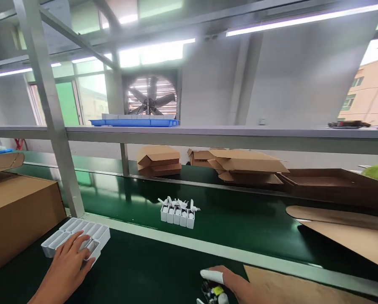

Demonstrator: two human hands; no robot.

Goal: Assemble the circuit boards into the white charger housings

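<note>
Item 1: white divided tray (81, 234), on the dark green tabletop (138, 274) near the left edge. The left hand (69, 264) lay flat on it, fingers spread, pressing rather than gripping, apparently to steady it.

Item 2: small circuit board (214, 292) at the bottom edge, under the right hand (236, 283); how far that hand was closed could not be told.

Item 3: filled tray of white plugs (178, 213), well apart on the conveyor belt (239, 219).

Item 4: cardboard box (14, 207), left.

Ahead of the left grip (69, 258), a slanted metal post (57, 126) and cardboard box (14, 211) block; green belt (239, 219) beyond the right grip (229, 280) lies open around white adapters (178, 213).
</note>
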